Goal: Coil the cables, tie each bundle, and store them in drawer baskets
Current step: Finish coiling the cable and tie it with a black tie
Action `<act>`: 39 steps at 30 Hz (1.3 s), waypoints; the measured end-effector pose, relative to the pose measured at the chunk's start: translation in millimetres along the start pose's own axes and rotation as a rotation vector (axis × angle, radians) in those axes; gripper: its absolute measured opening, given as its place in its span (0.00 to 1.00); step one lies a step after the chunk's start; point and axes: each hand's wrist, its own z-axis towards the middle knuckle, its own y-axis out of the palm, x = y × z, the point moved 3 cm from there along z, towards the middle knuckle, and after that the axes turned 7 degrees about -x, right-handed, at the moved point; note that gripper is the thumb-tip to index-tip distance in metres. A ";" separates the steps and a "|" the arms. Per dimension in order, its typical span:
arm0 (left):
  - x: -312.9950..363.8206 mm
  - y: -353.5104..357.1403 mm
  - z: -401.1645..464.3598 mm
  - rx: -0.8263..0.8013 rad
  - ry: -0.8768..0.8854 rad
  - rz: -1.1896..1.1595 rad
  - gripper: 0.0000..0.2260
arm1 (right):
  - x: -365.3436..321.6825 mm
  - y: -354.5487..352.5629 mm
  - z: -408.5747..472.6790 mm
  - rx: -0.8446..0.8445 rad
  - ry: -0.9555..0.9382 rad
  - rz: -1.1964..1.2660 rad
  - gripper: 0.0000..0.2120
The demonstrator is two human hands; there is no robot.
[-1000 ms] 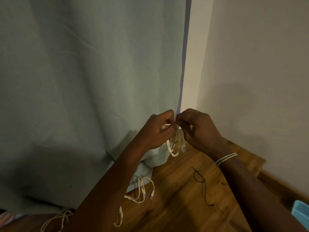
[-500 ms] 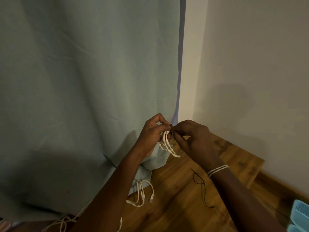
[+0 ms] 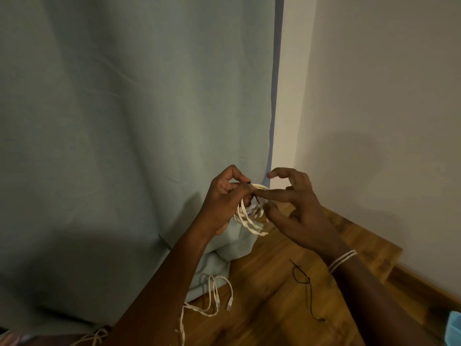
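The coiled cream-white cable bundle [image 3: 250, 216] hangs above the wooden desk [image 3: 274, 295], gripped in my left hand [image 3: 224, 203] with a thin black tie [image 3: 256, 199]. My right hand [image 3: 296, 208] touches it, fingers [image 3: 274, 194] spread, gripping nothing. Loose white cables [image 3: 214, 298] and black string [image 3: 303, 283] lie on the desk below.

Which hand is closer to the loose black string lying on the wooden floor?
Right. The right hand is up and a little left of the black string; the left hand, gripping the white cable coil, is farther left.
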 end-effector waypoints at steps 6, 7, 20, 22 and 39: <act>16.4 3.7 -2.9 -0.089 0.090 0.117 0.12 | -4.1 -19.3 23.4 -0.104 0.091 0.589 0.06; 18.7 5.2 -3.6 -0.107 0.102 0.167 0.12 | -4.2 -18.3 24.5 -0.129 0.093 0.565 0.08; 42.3 18.1 -16.1 -0.190 0.421 0.629 0.11 | 4.4 -20.1 17.2 -0.231 0.159 0.486 0.16; 41.6 20.2 -17.1 -0.205 0.455 0.675 0.11 | 7.0 -20.5 13.9 -0.263 0.160 0.505 0.15; 28.3 28.4 -19.1 -0.149 0.285 0.464 0.14 | -5.8 -46.9 -2.5 -0.137 0.013 0.242 0.16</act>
